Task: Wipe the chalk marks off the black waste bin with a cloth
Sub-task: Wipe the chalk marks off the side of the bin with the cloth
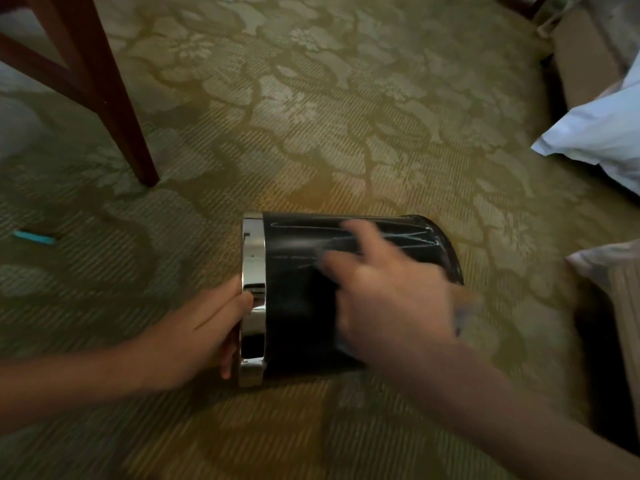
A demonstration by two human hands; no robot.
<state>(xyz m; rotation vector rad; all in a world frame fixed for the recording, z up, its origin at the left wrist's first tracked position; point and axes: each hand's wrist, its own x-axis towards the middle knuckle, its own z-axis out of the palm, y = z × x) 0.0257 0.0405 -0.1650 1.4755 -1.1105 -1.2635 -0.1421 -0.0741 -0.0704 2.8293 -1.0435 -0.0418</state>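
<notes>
The black waste bin [298,299] lies on its side on the carpet, its chrome rim [254,258] facing left. White chalk marks [420,237] scribble across its upper side near the base. My left hand [194,334] grips the chrome rim at its lower part. My right hand [388,299] is blurred by motion and lies flat on the bin's side with fingers spread. A greyish blurred cloth [462,315] peeks out from under its palm at the right edge; most of it is hidden.
Patterned green carpet [311,133] covers the floor. A dark wooden furniture leg [121,116] stands at upper left. A small teal stick [34,237] lies on the carpet at left. White bedding [599,133] and a striped cushion [620,292] sit at right.
</notes>
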